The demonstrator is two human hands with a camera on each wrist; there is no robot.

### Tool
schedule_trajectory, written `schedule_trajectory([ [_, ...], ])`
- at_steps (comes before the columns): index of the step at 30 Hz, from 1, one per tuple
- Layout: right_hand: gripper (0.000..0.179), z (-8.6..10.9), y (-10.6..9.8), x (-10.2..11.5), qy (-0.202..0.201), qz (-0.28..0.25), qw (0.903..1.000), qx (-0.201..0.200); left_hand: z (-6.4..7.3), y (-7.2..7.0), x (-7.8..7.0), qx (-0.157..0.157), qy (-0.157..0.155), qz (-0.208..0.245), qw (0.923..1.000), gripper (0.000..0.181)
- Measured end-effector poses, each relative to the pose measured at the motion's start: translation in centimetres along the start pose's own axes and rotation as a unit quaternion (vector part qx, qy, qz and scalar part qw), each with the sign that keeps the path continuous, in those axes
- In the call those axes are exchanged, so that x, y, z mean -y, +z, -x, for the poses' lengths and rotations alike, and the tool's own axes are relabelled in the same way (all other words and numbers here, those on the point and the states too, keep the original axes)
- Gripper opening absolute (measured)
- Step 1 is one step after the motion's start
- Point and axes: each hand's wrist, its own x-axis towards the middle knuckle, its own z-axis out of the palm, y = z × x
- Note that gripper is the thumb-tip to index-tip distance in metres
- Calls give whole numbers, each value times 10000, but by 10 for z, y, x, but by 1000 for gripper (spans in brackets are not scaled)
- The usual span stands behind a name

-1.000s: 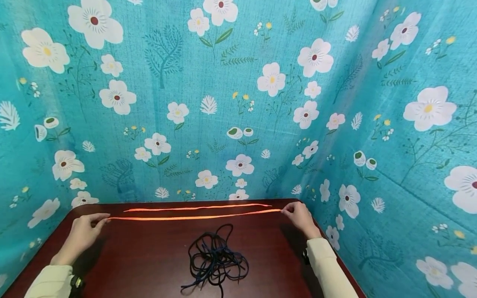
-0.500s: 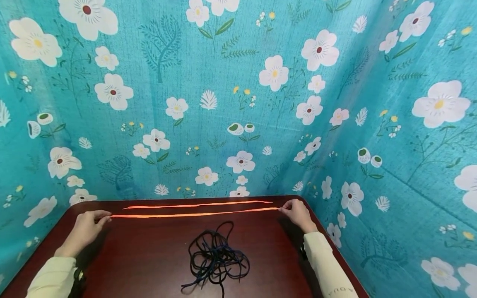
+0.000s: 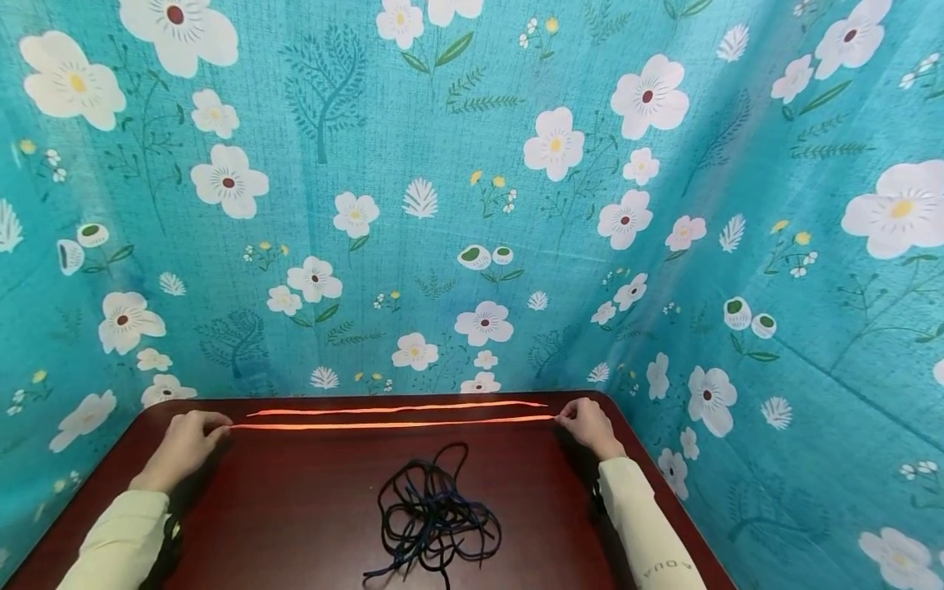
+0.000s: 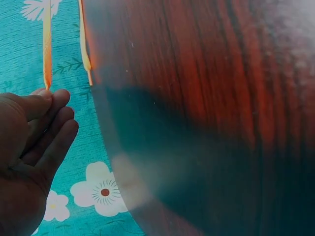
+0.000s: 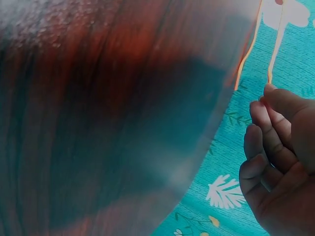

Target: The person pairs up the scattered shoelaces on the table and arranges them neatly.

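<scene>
A flat orange shoelace [image 3: 398,425] stretches almost straight from side to side near the far end of the table, held by both hands. My left hand [image 3: 188,447] pinches its left end between thumb and index finger, the other fingers loosely bent in the left wrist view. The right end is pinched the same way by my right hand [image 3: 590,426], whose other fingers curl more in the right wrist view. Just beyond, a second orange shoelace [image 3: 332,411] lies along the table's far edge, nearly parallel to the held one.
A tangled dark cord [image 3: 435,516] lies in a loose heap at the middle front of the dark red wooden table [image 3: 295,492]. Behind the table and along both sides hangs a turquoise flowered cloth [image 3: 413,287]. The table's far corners are rounded.
The hands have come slightly closer together, both still pinching the lace. The held lace lies straighter across the view. The head view has shifted a little; the second lace and the cord heap stay put.
</scene>
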Motion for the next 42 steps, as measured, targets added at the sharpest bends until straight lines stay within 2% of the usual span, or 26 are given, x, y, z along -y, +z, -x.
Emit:
schedule_trajectory([
  [4, 13, -2, 5, 1, 112, 16, 9999, 128, -4, 4, 6, 59, 43, -156, 9999, 8],
  [13, 14, -11, 14, 2, 196, 127, 9987, 444, -7, 10, 15, 302, -142, -287, 9990, 6],
  [23, 15, -23, 21, -2, 306, 193, 9983, 463, -22, 15, 12, 654, -747, -477, 9939, 9],
  [30, 15, -28, 25, -4, 466, 8, 9978, 470, -26, 23, 9, 610, -812, -581, 9931, 6],
  [39, 19, -36, 27, -8, 588, -123, 9974, 410, -32, 28, 9, 577, -1003, -310, 9928, 10],
  [42, 18, -36, 29, -8, 653, -158, 9969, 404, -34, 31, 8, 527, -1151, -229, 9917, 11],
])
